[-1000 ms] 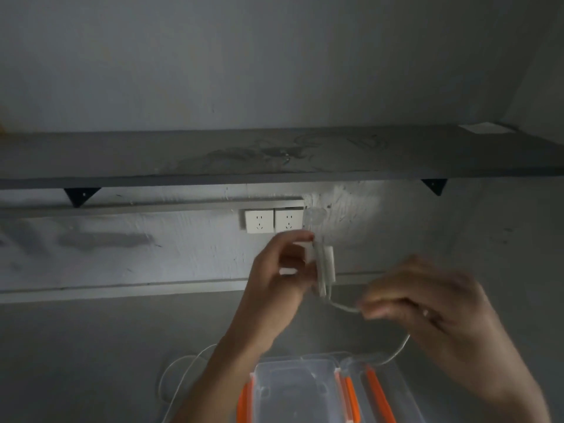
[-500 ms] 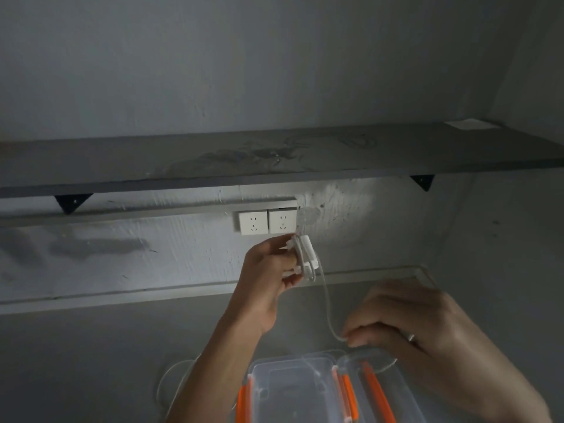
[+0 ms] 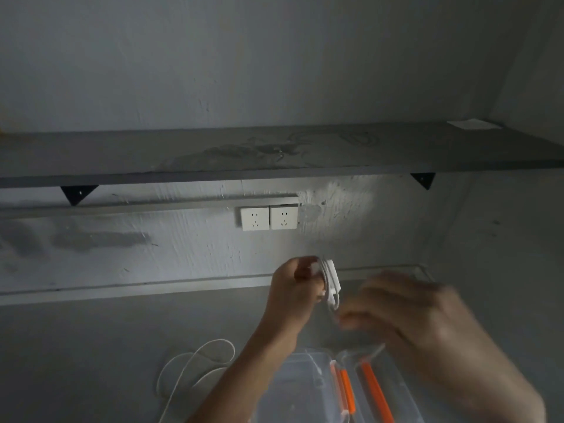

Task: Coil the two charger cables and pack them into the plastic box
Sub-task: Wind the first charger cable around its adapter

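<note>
While left hand (image 3: 294,286) grips white charger (image 3: 331,280) with cable turns wound round it, right hand (image 3: 406,319), blurred, pinches cable's loose run just below. Both hands above clear plastic box (image 3: 293,389) with orange clips, open on bench (image 3: 91,346). Second white cable (image 3: 195,364) lies loosely looped left of box.

Both forearms (image 3: 244,370) bare, no sleeves showing.
</note>
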`<state>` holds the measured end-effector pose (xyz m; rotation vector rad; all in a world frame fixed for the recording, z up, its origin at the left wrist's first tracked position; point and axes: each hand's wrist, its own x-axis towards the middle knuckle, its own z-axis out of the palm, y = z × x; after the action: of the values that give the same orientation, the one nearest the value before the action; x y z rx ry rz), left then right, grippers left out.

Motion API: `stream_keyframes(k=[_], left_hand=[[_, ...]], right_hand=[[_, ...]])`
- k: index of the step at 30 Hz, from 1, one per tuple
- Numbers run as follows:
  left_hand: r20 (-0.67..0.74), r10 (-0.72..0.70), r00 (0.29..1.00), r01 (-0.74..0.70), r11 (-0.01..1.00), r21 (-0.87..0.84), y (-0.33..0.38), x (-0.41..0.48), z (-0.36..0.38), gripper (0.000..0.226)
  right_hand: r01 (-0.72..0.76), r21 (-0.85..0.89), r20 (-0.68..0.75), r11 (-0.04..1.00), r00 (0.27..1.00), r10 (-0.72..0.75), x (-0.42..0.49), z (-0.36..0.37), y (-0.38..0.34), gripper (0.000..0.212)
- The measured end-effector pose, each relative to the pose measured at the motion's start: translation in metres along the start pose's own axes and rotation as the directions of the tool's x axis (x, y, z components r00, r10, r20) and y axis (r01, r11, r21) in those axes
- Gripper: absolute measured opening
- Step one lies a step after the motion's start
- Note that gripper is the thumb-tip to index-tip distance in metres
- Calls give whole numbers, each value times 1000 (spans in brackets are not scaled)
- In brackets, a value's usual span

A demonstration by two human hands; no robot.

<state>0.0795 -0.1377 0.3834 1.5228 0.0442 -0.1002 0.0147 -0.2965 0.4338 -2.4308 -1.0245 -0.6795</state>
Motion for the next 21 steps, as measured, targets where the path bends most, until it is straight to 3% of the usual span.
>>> stream_keyframes(k=[4, 7, 10, 13, 17, 19, 21], left_hand=[[106, 96, 990, -118, 966, 230, -6, -20, -6, 25], [210, 151, 966, -195, 959, 208, 6, -36, -13, 34], [245, 165, 955, -215, 958, 192, 18, -41, -19, 35], [234, 173, 957, -213, 964, 159, 22, -38, -24, 34], [125, 61, 990, -59, 998, -19, 13, -22, -36, 49], [137, -11, 990, 29, 991, -133, 7, -16, -36, 51], [136, -69, 988, 99, 969, -227, 1, -12, -31, 50]], right_hand=[[-60, -55, -165, 997, 985, 50, 24, -16, 33, 10], [-143, 176, -171, 974, 970, 173, 32, 2, 67, 7], [-259, 581, -63, 772, 931, 360, 27, 31, 81, 15], [-366, 716, 79, 595, 889, 451, 13, 76, 74, 18], [-496, 747, 170, 443, 786, 594, -14, 124, 45, 40], [-540, 715, 150, 444, 739, 657, -23, 128, 29, 44], [-560, 656, 130, 505, 744, 656, -31, 128, 14, 31]])
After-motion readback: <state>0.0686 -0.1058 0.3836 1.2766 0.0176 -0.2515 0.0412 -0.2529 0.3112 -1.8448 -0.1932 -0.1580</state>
